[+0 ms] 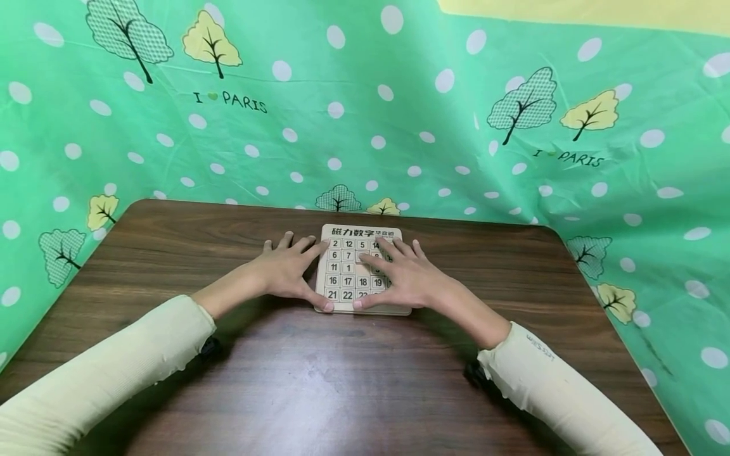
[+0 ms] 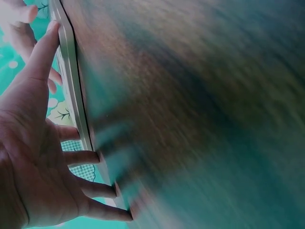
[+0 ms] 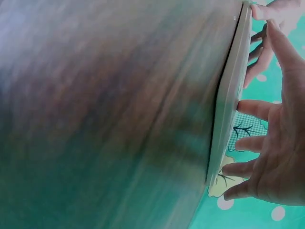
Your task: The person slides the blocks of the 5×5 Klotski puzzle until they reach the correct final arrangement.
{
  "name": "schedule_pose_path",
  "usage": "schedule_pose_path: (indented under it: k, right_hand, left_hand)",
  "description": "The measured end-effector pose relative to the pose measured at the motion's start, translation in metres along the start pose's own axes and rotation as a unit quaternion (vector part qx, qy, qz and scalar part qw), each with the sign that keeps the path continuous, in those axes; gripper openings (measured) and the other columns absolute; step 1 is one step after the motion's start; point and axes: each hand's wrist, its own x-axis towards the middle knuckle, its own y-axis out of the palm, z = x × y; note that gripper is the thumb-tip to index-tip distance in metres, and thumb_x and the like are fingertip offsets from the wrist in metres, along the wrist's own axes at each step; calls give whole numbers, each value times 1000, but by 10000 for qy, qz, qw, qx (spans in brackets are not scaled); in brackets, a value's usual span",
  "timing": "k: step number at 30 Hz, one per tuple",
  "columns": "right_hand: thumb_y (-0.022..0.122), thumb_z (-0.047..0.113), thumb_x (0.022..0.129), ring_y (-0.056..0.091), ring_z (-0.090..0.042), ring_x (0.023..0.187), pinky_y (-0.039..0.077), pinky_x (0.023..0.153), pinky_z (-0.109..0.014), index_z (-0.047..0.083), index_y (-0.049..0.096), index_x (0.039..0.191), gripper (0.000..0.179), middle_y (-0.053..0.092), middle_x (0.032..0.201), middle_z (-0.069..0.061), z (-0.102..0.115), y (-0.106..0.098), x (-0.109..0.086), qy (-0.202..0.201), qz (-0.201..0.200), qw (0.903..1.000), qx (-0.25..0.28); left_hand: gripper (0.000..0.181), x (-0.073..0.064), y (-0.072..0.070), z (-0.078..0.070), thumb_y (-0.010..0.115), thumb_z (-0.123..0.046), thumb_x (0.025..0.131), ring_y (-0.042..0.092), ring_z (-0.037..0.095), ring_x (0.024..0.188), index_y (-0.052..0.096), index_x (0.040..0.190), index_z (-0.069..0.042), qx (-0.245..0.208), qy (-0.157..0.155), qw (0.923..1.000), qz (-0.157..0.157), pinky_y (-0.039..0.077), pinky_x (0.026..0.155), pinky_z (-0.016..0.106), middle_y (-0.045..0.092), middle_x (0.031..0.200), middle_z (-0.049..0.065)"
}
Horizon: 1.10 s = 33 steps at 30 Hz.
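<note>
A pale number sliding puzzle (image 1: 342,310), titled in Chinese characters, lies flat on the table, with rows of square numbered tiles. One square gap (image 1: 362,269) shows in its third row. At the puzzle's left side is my left hand (image 1: 285,269), fingers spread, thumb on the lower left corner and index fingertip near the upper left edge. My right hand (image 1: 415,277) spreads over the right part, hiding several tiles. Its index fingertip is just above the gap and its thumb lies at the bottom row. In both wrist views the fingers look extended along the puzzle's edge (image 2: 71,62).
The puzzle is on a dark brown wooden table (image 1: 319,380), near its far edge. Behind and beside the table hangs a green dotted cloth (image 1: 353,82) printed with trees. Dark wrist straps (image 1: 474,375) show under the pale sleeves (image 1: 114,373).
</note>
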Motion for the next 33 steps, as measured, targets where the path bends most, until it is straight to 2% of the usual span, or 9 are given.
schedule_pose_path:
  k: [9, 13, 19, 25, 33]
  right_hand:
    - [75, 93, 82, 5, -49, 177, 3, 138, -79, 30, 48, 174, 114, 9, 192, -14, 8, -4, -10, -297, 214, 9992, 157]
    - [76, 90, 84, 8, -51, 176, 5, 137, -80, 28, 51, 172, 110, 13, 191, -16, 8, -3, -11, -436, 53, 9990, 108]
    - [76, 87, 87, 11, -54, 175, 6, 137, -80, 36, 45, 175, 107, 15, 191, -19, 5, -1, 2, -409, -235, 9989, 53]
    - [73, 89, 88, 10, -54, 175, 3, 136, -81, 41, 43, 175, 104, 10, 191, -18, 6, -3, 18, -400, -148, 9991, 25]
    - [74, 89, 87, 9, -57, 175, 0, 136, -81, 40, 53, 170, 98, 14, 191, -18, -2, -8, 14, -173, -121, 9998, 34]
  left_hand:
    - [144, -2, 0, 3, 78, -97, 73, 9, 63, 172, 15, 184, -29, 31, -48, 10000, -13, 15, 128, 91, 16, 191, 14]
    - [144, -2, 3, 5, 75, -100, 73, 9, 63, 172, 14, 184, -31, 110, -13, 9999, -31, 16, 128, 91, 16, 192, 13]
    - [144, 0, 6, 5, 73, -102, 72, 12, 62, 172, 16, 184, -31, 196, 29, 9998, -94, 18, 128, 90, 18, 191, 12]
    - [144, -1, 4, 5, 74, -101, 72, 14, 64, 171, 19, 183, -28, 197, -12, 9998, -79, 20, 127, 91, 21, 190, 14]
    - [145, 0, 2, 1, 74, -101, 72, 11, 65, 171, 16, 184, -28, 202, 52, 9998, 16, 18, 127, 92, 18, 191, 15]
